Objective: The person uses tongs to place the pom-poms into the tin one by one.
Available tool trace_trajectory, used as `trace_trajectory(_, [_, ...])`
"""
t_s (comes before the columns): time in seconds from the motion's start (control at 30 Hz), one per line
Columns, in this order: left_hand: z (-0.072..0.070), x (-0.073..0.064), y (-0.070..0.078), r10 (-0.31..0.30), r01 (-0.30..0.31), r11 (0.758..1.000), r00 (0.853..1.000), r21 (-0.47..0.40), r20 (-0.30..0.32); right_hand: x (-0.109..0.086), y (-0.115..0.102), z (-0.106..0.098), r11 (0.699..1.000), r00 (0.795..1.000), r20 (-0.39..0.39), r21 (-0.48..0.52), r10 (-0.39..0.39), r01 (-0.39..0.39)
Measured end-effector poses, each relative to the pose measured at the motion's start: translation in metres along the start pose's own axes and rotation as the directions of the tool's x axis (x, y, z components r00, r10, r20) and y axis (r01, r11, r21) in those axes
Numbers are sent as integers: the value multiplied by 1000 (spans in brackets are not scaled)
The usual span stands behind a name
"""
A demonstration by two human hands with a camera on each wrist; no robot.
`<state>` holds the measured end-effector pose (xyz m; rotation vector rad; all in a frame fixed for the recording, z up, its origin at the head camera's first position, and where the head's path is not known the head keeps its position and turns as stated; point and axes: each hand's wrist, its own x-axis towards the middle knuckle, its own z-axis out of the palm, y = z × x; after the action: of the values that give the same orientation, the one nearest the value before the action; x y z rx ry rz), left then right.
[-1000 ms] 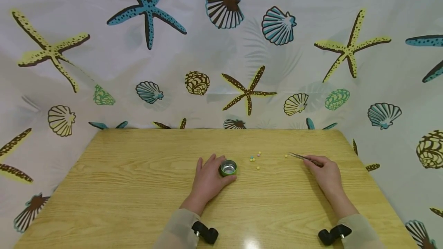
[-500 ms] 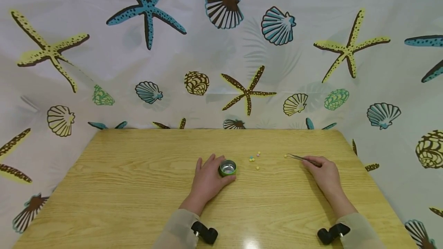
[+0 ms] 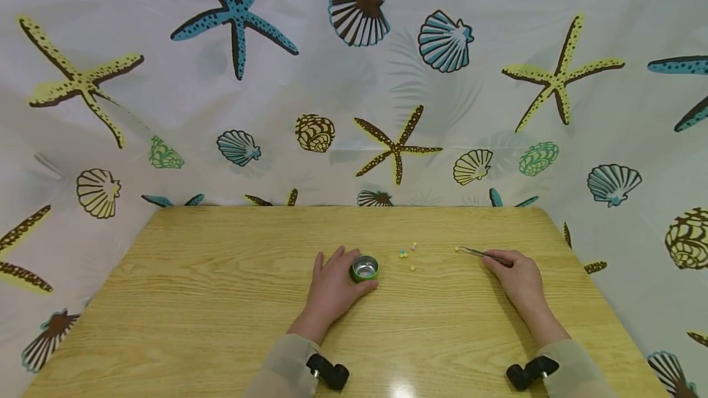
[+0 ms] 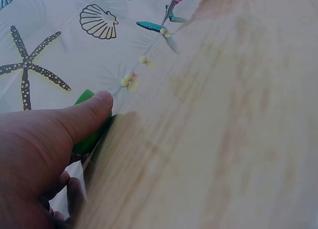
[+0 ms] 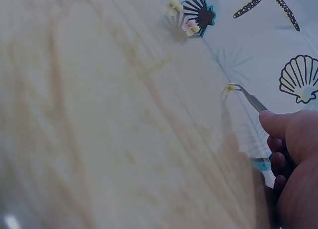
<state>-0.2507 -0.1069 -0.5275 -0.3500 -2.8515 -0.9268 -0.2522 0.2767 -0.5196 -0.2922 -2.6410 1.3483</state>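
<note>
My left hand (image 3: pixel 332 290) holds a small round cup (image 3: pixel 372 277), green outside and silvery inside, upright on the table. In the left wrist view its thumb lies across the cup's green wall (image 4: pixel 90 140). My right hand (image 3: pixel 521 280) pinches a pair of thin metal tweezers (image 3: pixel 473 252) with bent tips, pointing left. The tips are at a small yellow bead (image 3: pixel 456 249); the right wrist view shows them touching that bead (image 5: pixel 231 87). Whether it is lifted off the table I cannot tell. The fingers behind the cup are partly hidden.
Several small beads lie between the cup and the tweezers: a blue bead (image 3: pixel 402 252) beside yellow ones, a pinkish bead (image 3: pixel 413 248) touching a yellow one, and a lone yellow bead (image 3: pixel 412 269) nearer me. A patterned cloth (image 3: pixel 276 158) hangs behind the wooden table (image 3: pixel 221 300).
The right hand and tweezers have shifted slightly left, bringing the tips to the yellow bead. My left hand and the cup have stayed in place.
</note>
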Motion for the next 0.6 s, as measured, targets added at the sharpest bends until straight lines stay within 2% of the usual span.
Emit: trace_trajectory(0.6, [0,-1,0,2,-2,1000,1000,-7,2,-3,-2,-2,1000,1000,-13,-7,-25,25])
